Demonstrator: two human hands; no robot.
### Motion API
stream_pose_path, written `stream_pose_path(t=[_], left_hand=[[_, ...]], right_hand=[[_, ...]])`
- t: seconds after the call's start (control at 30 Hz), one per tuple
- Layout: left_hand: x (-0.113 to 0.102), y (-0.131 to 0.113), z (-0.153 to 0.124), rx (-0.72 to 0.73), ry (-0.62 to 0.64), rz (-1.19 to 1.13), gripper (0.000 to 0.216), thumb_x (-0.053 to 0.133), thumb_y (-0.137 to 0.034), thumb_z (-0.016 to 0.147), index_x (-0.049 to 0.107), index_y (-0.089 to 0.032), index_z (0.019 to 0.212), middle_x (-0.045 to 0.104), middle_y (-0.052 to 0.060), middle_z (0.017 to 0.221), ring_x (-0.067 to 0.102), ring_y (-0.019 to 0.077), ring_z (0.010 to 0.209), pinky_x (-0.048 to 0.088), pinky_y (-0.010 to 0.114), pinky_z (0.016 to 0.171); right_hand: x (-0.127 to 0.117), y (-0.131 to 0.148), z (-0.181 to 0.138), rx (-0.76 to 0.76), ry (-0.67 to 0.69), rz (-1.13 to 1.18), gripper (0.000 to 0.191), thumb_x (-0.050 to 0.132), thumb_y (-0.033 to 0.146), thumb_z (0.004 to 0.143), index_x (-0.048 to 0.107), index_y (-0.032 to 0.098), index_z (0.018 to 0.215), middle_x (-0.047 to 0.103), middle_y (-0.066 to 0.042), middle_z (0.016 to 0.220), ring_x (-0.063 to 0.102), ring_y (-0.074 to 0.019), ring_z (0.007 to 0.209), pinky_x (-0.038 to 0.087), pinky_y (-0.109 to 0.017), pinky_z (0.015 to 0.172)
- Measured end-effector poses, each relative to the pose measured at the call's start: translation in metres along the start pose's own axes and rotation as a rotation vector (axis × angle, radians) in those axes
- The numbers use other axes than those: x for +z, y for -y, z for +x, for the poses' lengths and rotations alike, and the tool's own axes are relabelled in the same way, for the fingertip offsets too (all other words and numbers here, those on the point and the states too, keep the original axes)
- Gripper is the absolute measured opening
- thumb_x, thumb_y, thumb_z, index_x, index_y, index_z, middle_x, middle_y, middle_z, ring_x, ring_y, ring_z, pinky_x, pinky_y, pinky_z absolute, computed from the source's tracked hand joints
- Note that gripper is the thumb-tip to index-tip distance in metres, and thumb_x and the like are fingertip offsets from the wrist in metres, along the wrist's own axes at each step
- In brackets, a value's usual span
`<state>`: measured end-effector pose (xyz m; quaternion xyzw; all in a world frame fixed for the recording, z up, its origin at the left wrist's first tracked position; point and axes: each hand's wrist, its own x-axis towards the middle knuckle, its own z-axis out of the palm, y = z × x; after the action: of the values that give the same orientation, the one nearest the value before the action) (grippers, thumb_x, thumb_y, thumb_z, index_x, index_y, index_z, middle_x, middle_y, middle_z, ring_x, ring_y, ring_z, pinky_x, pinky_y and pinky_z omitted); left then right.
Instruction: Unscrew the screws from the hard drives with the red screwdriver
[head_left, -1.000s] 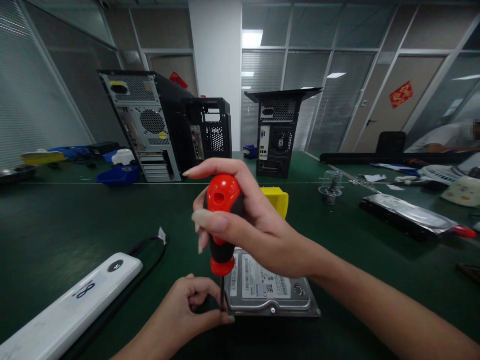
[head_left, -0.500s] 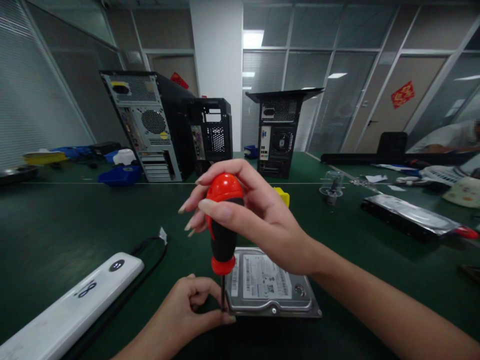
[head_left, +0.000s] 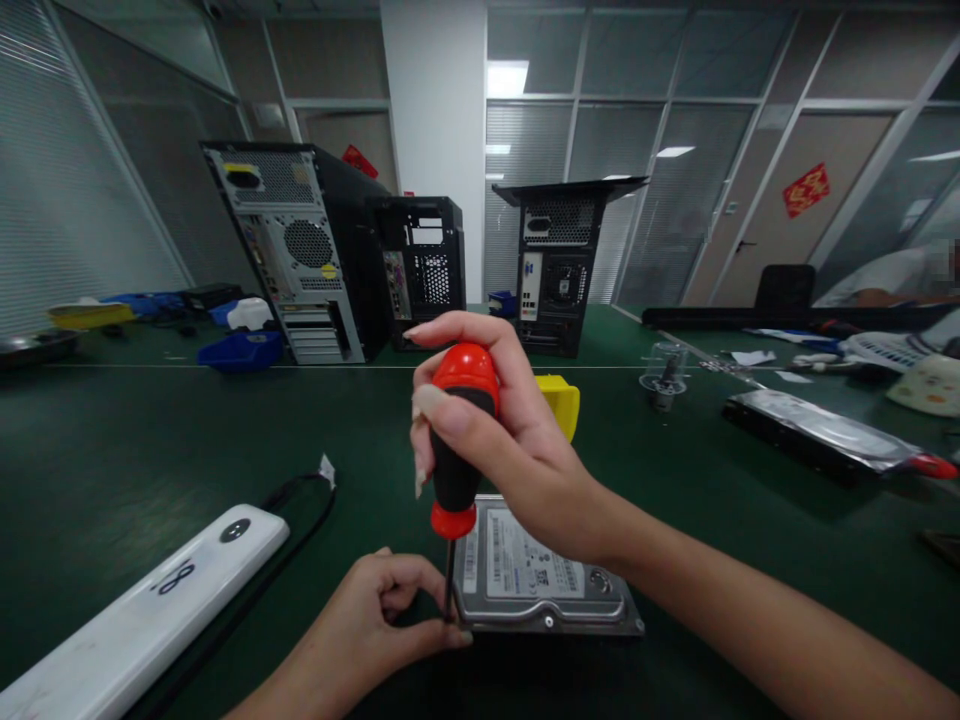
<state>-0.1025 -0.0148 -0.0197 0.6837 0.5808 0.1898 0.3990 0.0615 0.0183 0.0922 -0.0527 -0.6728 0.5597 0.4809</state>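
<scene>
Nearest: left hand (head_left: 375, 615) is rested low on the green table (head_left: 112, 440), fingers curled, thumb and forefinger pinched about the lower shaft of the screwdriver (head_left: 454, 450). The tip is set at the near left corner of the hard drive (head_left: 540, 580), which lies flat and label up. The screwdriver is held upright, its red-and-black handle wrapped by the right hand (head_left: 517, 440). To the left, a white power strip (head_left: 142, 620) with a black cable (head_left: 300, 500) beside it. A yellow bin (head_left: 561, 405) is partly hidden behind the right hand. Farthest: 3 computer cases (head_left: 300, 250) stood upright, a blue bin (head_left: 240, 350) to their left.
</scene>
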Motion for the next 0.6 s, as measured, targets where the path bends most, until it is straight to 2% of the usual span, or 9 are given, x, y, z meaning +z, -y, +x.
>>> stream_pose_path(t=[0.07, 0.17, 0.33, 0.53, 0.6], left_hand=[[-0.0005, 0.0003, 0.0009, -0.004, 0.012, -0.011, 0.026, 0.070, -0.043, 0.062, 0.067, -0.019, 0.068, 0.029, -0.010, 0.047, 0.029, 0.0107, 0.053, 0.034, 0.032, 0.080], [-0.0007, 0.0005, 0.0010, 0.008, 0.008, -0.045, 0.026, 0.071, -0.043, 0.061, 0.067, -0.018, 0.068, 0.030, -0.009, 0.048, 0.027, 0.0108, 0.053, 0.034, 0.027, 0.071], [0.0005, -0.0006, -0.0014, 0.045, 0.002, -0.076, 0.023, 0.072, -0.040, 0.062, 0.067, -0.018, 0.066, 0.036, -0.008, 0.049, 0.028, 0.0105, 0.054, 0.032, 0.023, 0.065], [0.0008, 0.0009, -0.0008, 0.035, -0.018, -0.045, 0.025, 0.072, -0.041, 0.061, 0.068, -0.017, 0.067, 0.032, -0.008, 0.049, 0.027, 0.0107, 0.054, 0.026, 0.023, 0.059], [0.0009, 0.0005, -0.0009, 0.036, -0.018, -0.062, 0.024, 0.073, -0.040, 0.061, 0.068, -0.017, 0.067, 0.036, -0.007, 0.050, 0.027, 0.0104, 0.054, 0.026, 0.022, 0.058]], right_hand=[[0.0004, 0.0006, 0.0003, 0.012, 0.021, 0.035, 0.033, 0.052, 0.041, 0.091, 0.044, 0.029, 0.120, 0.047, 0.002, 0.088, 0.050, -0.0096, 0.067, 0.051, -0.026, 0.068], [-0.0006, 0.0011, 0.0010, 0.027, 0.038, 0.075, 0.032, 0.043, 0.039, 0.095, 0.044, 0.028, 0.124, 0.049, 0.000, 0.097, 0.052, -0.0099, 0.072, 0.051, -0.026, 0.072], [-0.0038, 0.0023, 0.0011, -0.006, 0.079, 0.069, 0.030, 0.045, 0.033, 0.095, 0.046, 0.025, 0.124, 0.050, -0.002, 0.106, 0.055, -0.0109, 0.081, 0.051, -0.027, 0.078], [-0.0026, 0.0054, 0.0021, -0.047, 0.059, -0.023, 0.029, 0.050, 0.026, 0.093, 0.048, 0.021, 0.122, 0.054, -0.001, 0.103, 0.058, -0.0103, 0.085, 0.052, -0.025, 0.079], [-0.0019, 0.0053, 0.0026, -0.053, 0.050, -0.036, 0.028, 0.051, 0.022, 0.092, 0.049, 0.021, 0.119, 0.054, 0.000, 0.102, 0.058, -0.0089, 0.084, 0.052, -0.025, 0.080]])
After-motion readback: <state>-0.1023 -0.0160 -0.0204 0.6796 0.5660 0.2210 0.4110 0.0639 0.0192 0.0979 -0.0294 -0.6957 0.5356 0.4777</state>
